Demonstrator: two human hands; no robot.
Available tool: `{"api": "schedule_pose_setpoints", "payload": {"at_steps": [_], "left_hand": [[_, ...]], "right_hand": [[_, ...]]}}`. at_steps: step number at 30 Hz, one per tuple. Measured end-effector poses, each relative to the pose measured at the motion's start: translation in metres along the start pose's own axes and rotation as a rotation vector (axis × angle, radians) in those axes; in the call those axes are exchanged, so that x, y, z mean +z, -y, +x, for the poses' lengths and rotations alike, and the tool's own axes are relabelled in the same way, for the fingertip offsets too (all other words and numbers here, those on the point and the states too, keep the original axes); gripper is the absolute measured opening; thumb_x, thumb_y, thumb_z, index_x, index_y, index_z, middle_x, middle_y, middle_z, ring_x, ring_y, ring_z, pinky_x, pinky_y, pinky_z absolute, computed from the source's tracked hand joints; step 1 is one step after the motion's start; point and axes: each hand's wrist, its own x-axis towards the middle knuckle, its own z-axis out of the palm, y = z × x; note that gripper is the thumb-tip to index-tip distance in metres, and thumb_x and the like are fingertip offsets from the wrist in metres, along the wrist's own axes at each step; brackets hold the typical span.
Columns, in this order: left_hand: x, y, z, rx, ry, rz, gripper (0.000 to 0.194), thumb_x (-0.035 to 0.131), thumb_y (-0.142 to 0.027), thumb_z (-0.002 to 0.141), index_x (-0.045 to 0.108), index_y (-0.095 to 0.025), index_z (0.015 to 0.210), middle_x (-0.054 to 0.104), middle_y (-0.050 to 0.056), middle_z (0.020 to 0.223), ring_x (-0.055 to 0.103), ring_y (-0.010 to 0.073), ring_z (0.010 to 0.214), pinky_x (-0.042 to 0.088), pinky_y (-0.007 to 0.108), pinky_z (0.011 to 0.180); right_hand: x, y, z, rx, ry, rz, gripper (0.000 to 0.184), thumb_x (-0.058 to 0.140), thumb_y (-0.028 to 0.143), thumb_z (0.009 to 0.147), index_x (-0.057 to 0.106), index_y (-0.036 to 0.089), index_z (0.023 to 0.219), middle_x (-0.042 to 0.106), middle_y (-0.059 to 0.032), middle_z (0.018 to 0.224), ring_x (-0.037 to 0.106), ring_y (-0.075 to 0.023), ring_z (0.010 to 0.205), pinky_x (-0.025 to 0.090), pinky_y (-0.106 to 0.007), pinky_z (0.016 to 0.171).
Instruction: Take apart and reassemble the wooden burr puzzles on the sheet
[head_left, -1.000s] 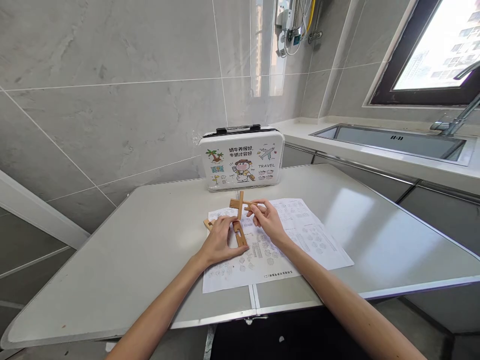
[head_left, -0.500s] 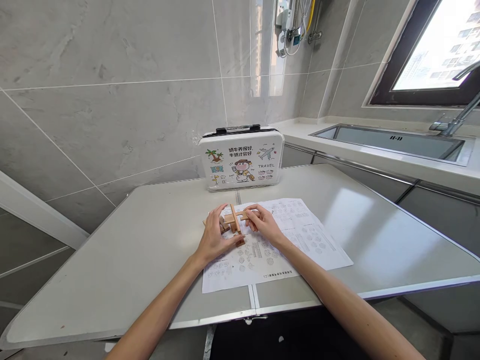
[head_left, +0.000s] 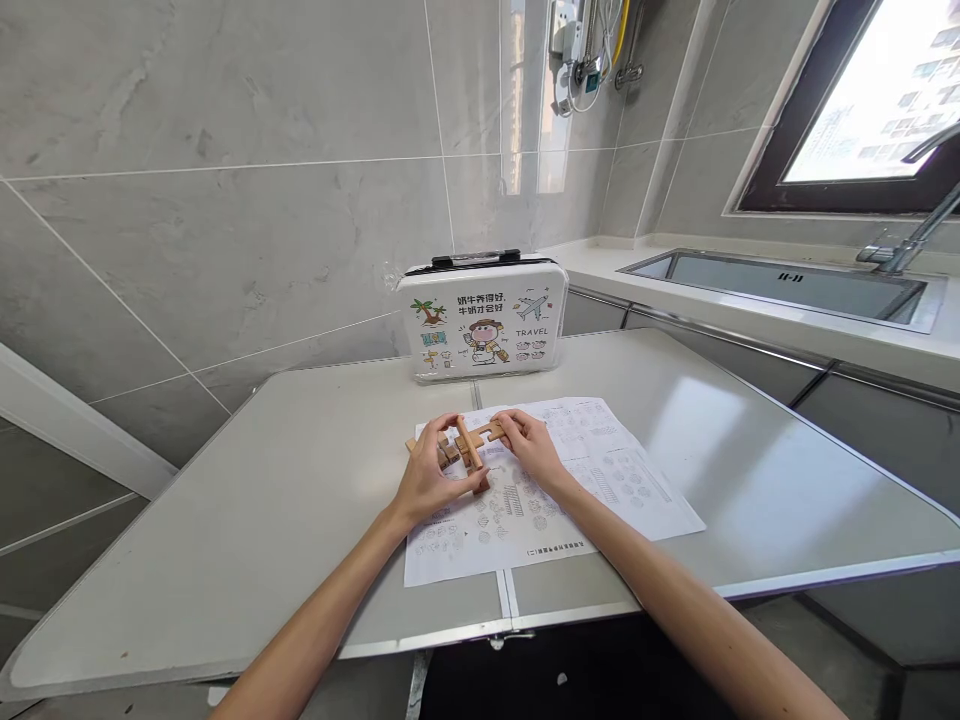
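My left hand is closed, thumb and fingertips gripping the two ends of a slim wooden puzzle bar. My right hand pinches a flat notched wooden puzzle piece, whose left end meets the bar; whether the two interlock I cannot tell. Several more wooden pieces lie below and behind my left fingers, partly hidden by them. One small darker block rests by my left thumb. Under both hands spreads a white printed sheet with small diagrams.
A white cartoon-printed case stands upright at the back of the folding table. To the right is a counter with a sink and a faucet. A tiled wall rises behind the table.
The notched piece in my right hand has moved slightly right and angled differently, showing more of its notch. The bar in my left hand has tilted a little. Both hands stay over the sheet.
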Motion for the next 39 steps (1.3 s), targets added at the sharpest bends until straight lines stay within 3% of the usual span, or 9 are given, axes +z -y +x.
{"api": "schedule_pose_setpoints", "payload": {"at_steps": [10, 14, 19, 25, 34, 38, 39], "left_hand": [[0.0, -0.003, 0.0, 0.069, -0.049, 0.053, 0.082, 0.09, -0.038, 0.072, 0.046, -0.026, 0.141, 0.063, 0.011, 0.138, 0.065, 0.0307, 0.122, 0.054, 0.044, 0.101], [0.0, -0.003, 0.0, 0.062, -0.088, 0.049, 0.082, 0.091, -0.039, 0.072, 0.047, -0.025, 0.14, 0.063, 0.011, 0.136, 0.065, 0.0312, 0.123, 0.054, 0.044, 0.1], [-0.001, 0.0, 0.0, 0.074, -0.03, 0.03, 0.088, 0.091, -0.041, 0.071, 0.045, -0.027, 0.144, 0.063, 0.01, 0.14, 0.065, 0.0311, 0.125, 0.055, 0.043, 0.1], [0.004, 0.001, -0.003, 0.102, -0.108, 0.063, 0.083, 0.089, -0.036, 0.074, 0.044, -0.028, 0.143, 0.061, 0.011, 0.139, 0.062, 0.0312, 0.127, 0.052, 0.047, 0.106], [0.002, 0.0, -0.004, 0.07, -0.065, 0.016, 0.089, 0.091, -0.035, 0.072, 0.042, -0.029, 0.146, 0.059, 0.011, 0.141, 0.061, 0.0322, 0.129, 0.052, 0.046, 0.106], [-0.003, 0.001, -0.006, 0.077, -0.078, 0.003, 0.088, 0.09, -0.035, 0.072, 0.042, -0.028, 0.146, 0.058, 0.011, 0.141, 0.06, 0.0322, 0.129, 0.053, 0.047, 0.106], [-0.005, 0.003, -0.007, 0.087, -0.081, 0.0, 0.088, 0.089, -0.034, 0.072, 0.042, -0.028, 0.146, 0.058, 0.011, 0.14, 0.06, 0.0322, 0.13, 0.053, 0.047, 0.107]], "right_hand": [[0.005, -0.004, -0.001, -0.001, -0.035, 0.014, 0.054, 0.059, 0.073, 0.091, 0.069, 0.021, 0.089, 0.059, -0.0017, 0.073, 0.05, -0.0173, 0.066, 0.044, -0.028, 0.06], [0.005, -0.007, 0.0, -0.008, -0.074, -0.001, 0.055, 0.057, 0.075, 0.091, 0.069, 0.021, 0.09, 0.058, -0.0017, 0.072, 0.049, -0.0174, 0.065, 0.044, -0.029, 0.06], [0.003, -0.007, -0.001, -0.013, -0.06, -0.032, 0.053, 0.055, 0.071, 0.095, 0.068, 0.021, 0.09, 0.056, -0.0007, 0.07, 0.045, -0.0166, 0.061, 0.039, -0.029, 0.057], [0.003, -0.008, -0.002, -0.066, -0.117, -0.139, 0.051, 0.049, 0.067, 0.1, 0.069, 0.021, 0.094, 0.062, -0.0028, 0.075, 0.052, -0.0191, 0.067, 0.043, -0.031, 0.064], [0.004, -0.005, -0.004, -0.056, -0.136, -0.144, 0.054, 0.05, 0.069, 0.098, 0.071, 0.019, 0.098, 0.071, -0.0079, 0.091, 0.062, -0.0223, 0.082, 0.052, -0.032, 0.074], [-0.005, -0.003, -0.001, -0.067, -0.151, -0.174, 0.056, 0.049, 0.071, 0.097, 0.071, 0.02, 0.098, 0.073, -0.0085, 0.095, 0.065, -0.023, 0.085, 0.052, -0.032, 0.074], [-0.012, -0.003, 0.002, -0.067, -0.213, -0.193, 0.058, 0.047, 0.072, 0.097, 0.071, 0.02, 0.095, 0.072, -0.0077, 0.089, 0.064, -0.023, 0.081, 0.051, -0.033, 0.073]]}}
